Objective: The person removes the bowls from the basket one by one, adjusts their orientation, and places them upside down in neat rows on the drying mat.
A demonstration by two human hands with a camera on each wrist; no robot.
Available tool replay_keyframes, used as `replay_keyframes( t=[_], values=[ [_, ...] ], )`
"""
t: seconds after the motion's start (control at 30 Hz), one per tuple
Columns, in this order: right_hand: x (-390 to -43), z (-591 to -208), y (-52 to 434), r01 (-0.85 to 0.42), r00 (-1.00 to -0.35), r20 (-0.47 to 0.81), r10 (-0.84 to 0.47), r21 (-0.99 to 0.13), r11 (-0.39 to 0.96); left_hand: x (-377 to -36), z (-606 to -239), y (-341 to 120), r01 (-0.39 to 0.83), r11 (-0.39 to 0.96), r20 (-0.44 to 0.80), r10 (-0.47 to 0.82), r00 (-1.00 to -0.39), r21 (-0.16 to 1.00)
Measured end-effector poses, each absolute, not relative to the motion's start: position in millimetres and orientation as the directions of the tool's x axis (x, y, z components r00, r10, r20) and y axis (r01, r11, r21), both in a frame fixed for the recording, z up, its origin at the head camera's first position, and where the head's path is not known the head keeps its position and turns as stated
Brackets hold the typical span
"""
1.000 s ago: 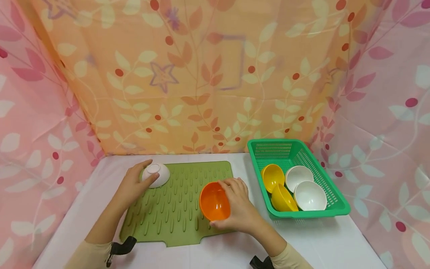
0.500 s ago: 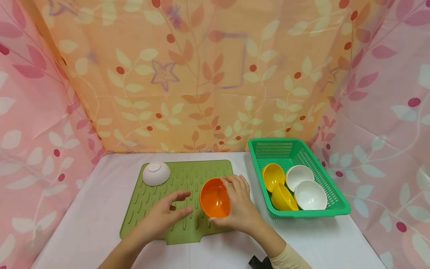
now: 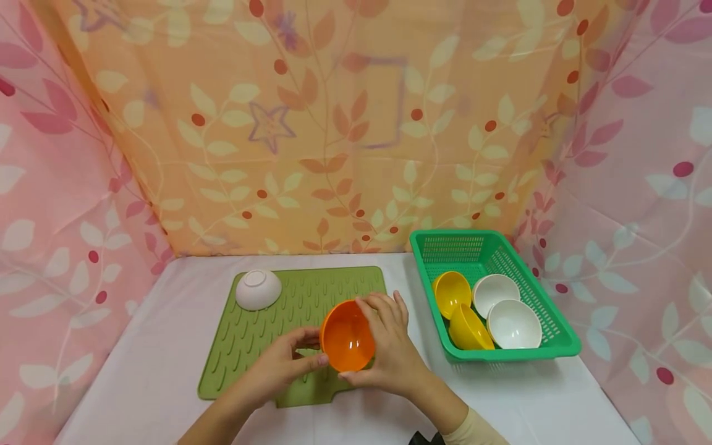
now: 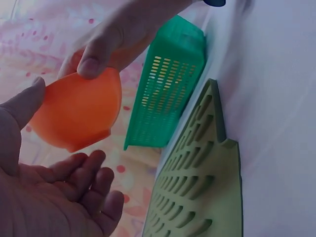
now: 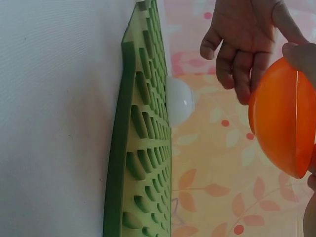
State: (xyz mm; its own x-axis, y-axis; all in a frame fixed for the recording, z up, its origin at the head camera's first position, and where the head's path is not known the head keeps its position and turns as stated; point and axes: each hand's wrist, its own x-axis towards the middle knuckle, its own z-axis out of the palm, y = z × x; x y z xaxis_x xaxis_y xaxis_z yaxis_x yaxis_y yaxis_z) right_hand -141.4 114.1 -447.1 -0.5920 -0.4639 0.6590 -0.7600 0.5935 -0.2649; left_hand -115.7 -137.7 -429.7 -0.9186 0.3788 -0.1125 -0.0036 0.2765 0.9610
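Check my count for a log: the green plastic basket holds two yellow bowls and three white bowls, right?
Not quite. The green plastic basket holds two yellow bowls but only two white bowls, as the head view shows. A third white bowl sits upside down on the green ridged mat.

white table (image 3: 528, 402) w/ orange leaf-print curtain (image 3: 334, 123) behind, pink curtains at sides.

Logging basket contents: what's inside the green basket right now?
The green basket holds two yellow bowls tipped on their sides and two white bowls facing up, all at its near end. The basket floor beneath them is covered; the far end looks bare.
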Motion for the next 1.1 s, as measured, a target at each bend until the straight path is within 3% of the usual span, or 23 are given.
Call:
replay_keyframes(
  t=[0.2, 0.33, 0.5, 0.6, 0.7, 0.87, 1.1],
  values=[
    [-139.3, -449.9, 110.5, -0.766, -0.577, 0.685, -0.445, -0.264, 0.586, -115.8, -429.6, -136.4, -0.043, 0.188, -0.114, 0.384, -0.916, 0.981],
    [-135.4, -448.0, 108.9, -0.767, -0.59, 0.665, -0.458, -0.285, 0.575, -115.5, -430.0, -134.2, 0.005, 0.256, -0.073, 0.296, -0.952, 0.967],
    [-128.5, -434.3, 112.6, -0.67, -0.741, 0.516, -0.43, -0.535, 0.514, -113.1, -430.5, -135.1, 0.204, 0.445, 0.121, 0.208, -0.971, 0.872],
    [-127.0, -426.5, 116.6, -0.505, -0.853, 0.343, -0.393, -0.731, 0.458, -111.9, -429.4, -138.1, 0.343, 0.521, 0.263, 0.222, -0.939, 0.781],
    [-129.7, -423.1, 120.5, -0.332, -0.905, 0.172, -0.389, -0.857, 0.393, -112.0, -427.6, -140.9, 0.459, 0.552, 0.368, 0.275, -0.888, 0.696],
    [-136.9, -424.8, 124.9, -0.133, -0.891, -0.009, -0.454, -0.951, 0.28, -112.4, -425.5, -142.9, 0.58, 0.572, 0.462, 0.355, -0.813, 0.58],
    [-140.2, -428.9, 125.2, -0.064, -0.875, -0.065, -0.479, -0.966, 0.249, -111.5, -427.7, -142.6, 0.623, 0.575, 0.477, 0.406, -0.78, 0.53]
  ],
)
